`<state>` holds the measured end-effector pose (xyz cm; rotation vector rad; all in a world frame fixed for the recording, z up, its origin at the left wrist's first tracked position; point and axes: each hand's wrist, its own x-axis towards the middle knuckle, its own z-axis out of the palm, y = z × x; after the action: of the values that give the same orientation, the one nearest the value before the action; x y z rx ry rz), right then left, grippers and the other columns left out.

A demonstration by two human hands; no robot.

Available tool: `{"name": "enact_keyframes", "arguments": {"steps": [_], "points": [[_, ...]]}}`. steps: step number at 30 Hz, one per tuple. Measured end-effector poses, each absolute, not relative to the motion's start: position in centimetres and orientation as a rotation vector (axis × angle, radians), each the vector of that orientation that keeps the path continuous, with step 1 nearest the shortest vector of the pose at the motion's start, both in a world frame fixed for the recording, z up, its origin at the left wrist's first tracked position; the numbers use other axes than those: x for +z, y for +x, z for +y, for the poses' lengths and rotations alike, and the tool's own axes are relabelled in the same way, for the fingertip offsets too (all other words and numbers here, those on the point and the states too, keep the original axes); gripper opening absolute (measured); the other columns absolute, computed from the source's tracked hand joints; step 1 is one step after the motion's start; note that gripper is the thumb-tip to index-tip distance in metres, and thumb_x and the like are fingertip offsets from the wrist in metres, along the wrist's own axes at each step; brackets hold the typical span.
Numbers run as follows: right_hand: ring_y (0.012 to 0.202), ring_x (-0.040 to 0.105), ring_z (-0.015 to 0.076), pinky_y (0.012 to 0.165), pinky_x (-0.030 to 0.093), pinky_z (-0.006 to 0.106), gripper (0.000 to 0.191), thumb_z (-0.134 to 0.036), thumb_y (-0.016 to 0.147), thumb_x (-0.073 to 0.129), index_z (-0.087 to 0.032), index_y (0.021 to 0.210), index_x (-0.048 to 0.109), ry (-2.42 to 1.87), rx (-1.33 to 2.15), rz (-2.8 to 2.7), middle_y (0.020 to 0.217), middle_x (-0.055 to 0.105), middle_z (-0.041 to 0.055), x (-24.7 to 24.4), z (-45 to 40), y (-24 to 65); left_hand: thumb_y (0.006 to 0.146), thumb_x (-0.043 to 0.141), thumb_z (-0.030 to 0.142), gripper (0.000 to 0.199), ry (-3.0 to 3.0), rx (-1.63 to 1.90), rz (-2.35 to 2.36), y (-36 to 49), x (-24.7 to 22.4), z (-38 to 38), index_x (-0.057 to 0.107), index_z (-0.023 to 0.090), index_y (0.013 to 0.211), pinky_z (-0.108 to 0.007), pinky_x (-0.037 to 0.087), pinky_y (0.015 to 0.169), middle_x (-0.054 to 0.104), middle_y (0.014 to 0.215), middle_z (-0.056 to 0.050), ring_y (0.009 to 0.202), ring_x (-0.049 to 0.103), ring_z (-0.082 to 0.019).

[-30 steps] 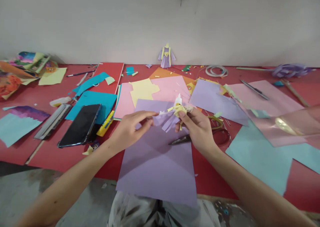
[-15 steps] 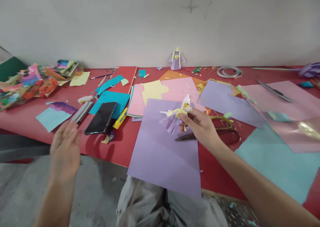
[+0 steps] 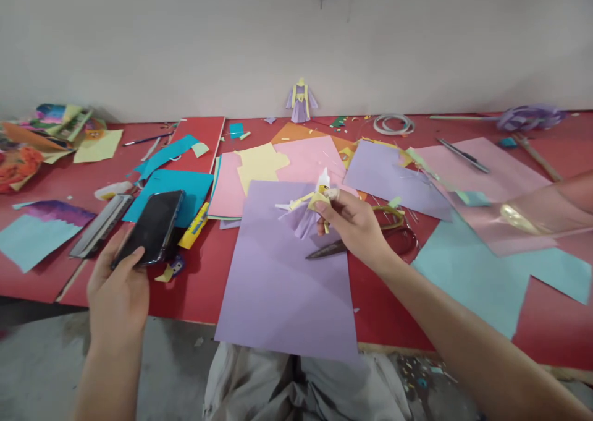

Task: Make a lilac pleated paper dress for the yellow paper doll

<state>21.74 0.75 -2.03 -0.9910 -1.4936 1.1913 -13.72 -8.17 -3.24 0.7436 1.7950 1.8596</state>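
My left hand [image 3: 118, 285] grips the near end of a black smartphone [image 3: 155, 223], thumb on top and fingers beneath. The phone's far end is over blue paper [image 3: 199, 183]. My right hand [image 3: 352, 220] pinches a small paper doll dress [image 3: 300, 218] with a pleated purple skirt and yellow trim. A glue tube with a white nozzle [image 3: 323, 178] sticks up from the same hand, mostly hidden by the fingers. Below lies a large purple sheet [image 3: 287, 297]. Dark-bladed scissors [image 3: 327, 250] rest under my right hand. A similar paper doll [image 3: 301, 101] leans upright against the wall.
A yellow glue stick [image 3: 193, 225] and a grey stapler-like bar [image 3: 102, 224] flank the phone. Pink sheets, a pen [image 3: 463, 155] and light-blue paper [image 3: 477, 272] lie right. At the far right, a blurred arm-like shape [image 3: 567, 198] reaches in beside a gold gleam.
My left hand has moved from open beside the phone to gripping its near end. My right hand keeps the paper doll dress and glue tube. The view has shifted right.
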Motion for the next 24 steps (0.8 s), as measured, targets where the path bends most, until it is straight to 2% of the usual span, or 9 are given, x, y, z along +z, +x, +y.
{"name": "enact_keyframes", "arguments": {"steps": [4, 7, 13, 18, 24], "points": [[0.054, 0.061, 0.0104, 0.056, 0.053, 0.026, 0.032, -0.051, 0.088, 0.07, -0.02, 0.081, 0.063, -0.977, 1.204, -1.481, 0.064, 0.057, -0.0047, -2.2, 0.8, 21.7, 0.065, 0.084, 0.018, 0.037, 0.687, 1.893, 1.757, -13.6, -3.2, -8.2, 0.075, 0.031, 0.099, -0.038, 0.056, 0.102, 0.078, 0.11, 0.006, 0.122, 0.065, -0.024], [0.054, 0.061, 0.0103, 0.056, 0.052, 0.025, 0.031, -0.05, 0.088, 0.07, -0.02, 0.081, 0.064, -0.98, 1.2, -1.483, 0.063, 0.058, -0.0046, -2.3, 0.8, 21.7, 0.066, 0.084, 0.016, 0.037, 0.719, 1.886, 1.74, -13.7, -3.3, -8.4, 0.075, 0.029, 0.099, -0.035, 0.054, 0.105, 0.075, 0.119, 0.006, 0.127, 0.062, -0.023], [0.055, 0.061, 0.0101, 0.056, 0.049, 0.025, 0.028, -0.046, 0.093, 0.065, -0.019, 0.083, 0.064, -0.997, 1.18, -1.534, 0.065, 0.059, -0.0035, -2.7, 0.8, 21.8, 0.068, 0.085, 0.021, 0.036, 0.792, 1.888, 1.723, -13.5, -3.4, -8.8, 0.073, 0.026, 0.101, -0.043, 0.043, 0.118, 0.069, 0.134, 0.002, 0.139, 0.052, -0.026], [0.056, 0.061, 0.0108, 0.058, 0.049, 0.027, 0.03, -0.046, 0.093, 0.064, -0.021, 0.078, 0.06, -1.007, 1.184, -1.55, 0.066, 0.058, -0.0033, -3.0, 0.8, 21.8, 0.053, 0.084, 0.014, 0.046, 0.824, 2.02, 1.675, -13.7, -4.2, -8.5, 0.072, 0.023, 0.096, -0.044, 0.048, 0.112, 0.074, 0.124, 0.0, 0.133, 0.058, -0.029], [0.056, 0.061, 0.0109, 0.056, 0.048, 0.026, 0.027, -0.044, 0.094, 0.064, -0.021, 0.079, 0.061, -1.009, 1.177, -1.55, 0.066, 0.058, -0.0035, -2.8, 0.8, 21.7, 0.041, 0.08, 0.007, 0.053, 0.82, 2.189, 1.753, -15.5, -5.6, -8.6, 0.07, 0.021, 0.091, -0.033, 0.055, 0.097, 0.071, 0.114, 0.003, 0.13, 0.057, -0.028]]}}
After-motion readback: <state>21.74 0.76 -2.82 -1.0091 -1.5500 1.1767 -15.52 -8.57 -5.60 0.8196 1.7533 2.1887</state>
